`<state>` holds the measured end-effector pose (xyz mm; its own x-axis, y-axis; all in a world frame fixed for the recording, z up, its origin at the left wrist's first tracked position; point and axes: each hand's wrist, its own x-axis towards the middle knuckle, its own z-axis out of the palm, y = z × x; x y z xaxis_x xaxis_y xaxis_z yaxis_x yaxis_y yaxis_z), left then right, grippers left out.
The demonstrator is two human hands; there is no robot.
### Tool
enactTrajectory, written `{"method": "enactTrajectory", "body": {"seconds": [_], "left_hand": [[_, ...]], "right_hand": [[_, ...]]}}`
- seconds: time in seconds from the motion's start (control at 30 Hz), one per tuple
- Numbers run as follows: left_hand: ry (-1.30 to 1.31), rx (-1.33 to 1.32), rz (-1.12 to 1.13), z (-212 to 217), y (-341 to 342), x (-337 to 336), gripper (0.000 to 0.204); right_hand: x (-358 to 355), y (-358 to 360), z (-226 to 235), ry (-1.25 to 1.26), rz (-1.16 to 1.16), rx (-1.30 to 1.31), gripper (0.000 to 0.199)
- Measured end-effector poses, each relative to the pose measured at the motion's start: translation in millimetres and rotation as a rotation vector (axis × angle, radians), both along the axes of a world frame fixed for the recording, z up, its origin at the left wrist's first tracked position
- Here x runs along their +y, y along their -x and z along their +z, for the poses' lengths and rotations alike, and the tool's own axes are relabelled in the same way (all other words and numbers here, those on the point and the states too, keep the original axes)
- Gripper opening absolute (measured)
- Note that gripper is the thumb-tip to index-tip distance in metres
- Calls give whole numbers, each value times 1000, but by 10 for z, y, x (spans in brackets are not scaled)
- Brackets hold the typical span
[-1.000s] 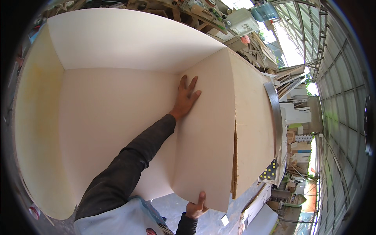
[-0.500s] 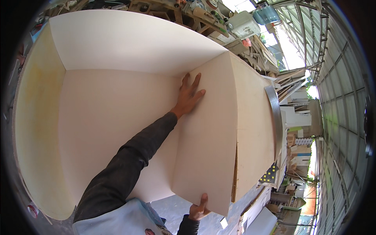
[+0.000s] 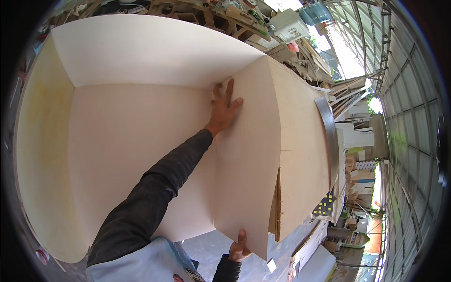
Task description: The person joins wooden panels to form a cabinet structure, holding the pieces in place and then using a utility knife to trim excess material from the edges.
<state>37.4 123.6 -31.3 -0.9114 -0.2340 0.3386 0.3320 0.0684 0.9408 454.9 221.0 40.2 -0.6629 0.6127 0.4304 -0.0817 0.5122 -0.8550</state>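
Spreading its fingers wide, the left hand [image 3: 224, 110] rests against the white sheet [image 3: 249, 155] toward its far end, close to the far corner of the large box [image 3: 42, 141]; it grasps nothing. The right hand [image 3: 239, 250] pinches the sheet's near edge, thumb on the inner face, the other fingers mostly hidden behind. The sheet stands along the box's right side, inside the pale wooden panel [image 3: 304, 131]; its near end bends away from that panel, leaving a narrow gap. Right of the panel's face curves a dark strip [image 3: 327, 136].
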Motion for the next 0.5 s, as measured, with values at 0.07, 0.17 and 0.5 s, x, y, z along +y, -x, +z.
{"method": "enactTrajectory", "body": {"seconds": [0.07, 0.17, 0.5], "left_hand": [[-7, 8, 19, -38, 36, 10, 72], [10, 14, 49, -35, 42, 29, 69], [-71, -15, 152, -13, 56, 92, 62]], "right_hand": [[19, -1, -27, -7, 7, 17, 32], [17, -20, -27, -11, -18, 7, 34], [80, -32, -114, 157, 105, 155, 41]]}}
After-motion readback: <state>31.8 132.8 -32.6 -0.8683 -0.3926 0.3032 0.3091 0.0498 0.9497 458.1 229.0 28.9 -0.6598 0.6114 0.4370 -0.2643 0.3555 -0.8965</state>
